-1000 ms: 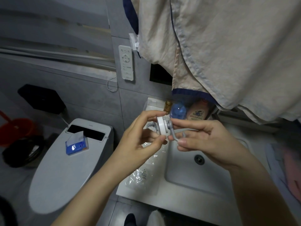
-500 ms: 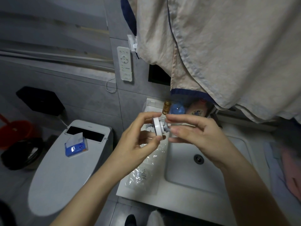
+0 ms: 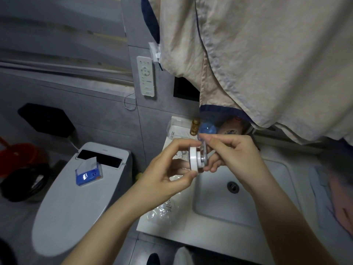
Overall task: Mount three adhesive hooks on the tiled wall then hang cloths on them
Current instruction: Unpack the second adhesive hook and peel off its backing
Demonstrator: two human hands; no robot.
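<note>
My left hand (image 3: 164, 169) and right hand (image 3: 235, 155) meet at centre frame, fingers curled, thumbs seemingly pinching, both bare forearms reaching in from below

Lighting: dim, cool and flat, no lamp in view. Brightest surfaces: the hanging cloth (image 3: 267, 54) at upper right and the pale sink (image 3: 219, 222).
Shadows: soft; deep shade under the cloth's lower edge, where the bottles (image 3: 207, 128) sit murky. Frame corners fall off to near black.
Glare: small sheen on the tissue pack (image 3: 88, 174) and on the crinkled plastic bag (image 3: 168, 207).
Distortion: wide-angle bowing; tile lines curve toward the edges.
Focus: centre fairly sharp; right edge smeared, bucket (image 3: 21, 155) at left soft.
</note>
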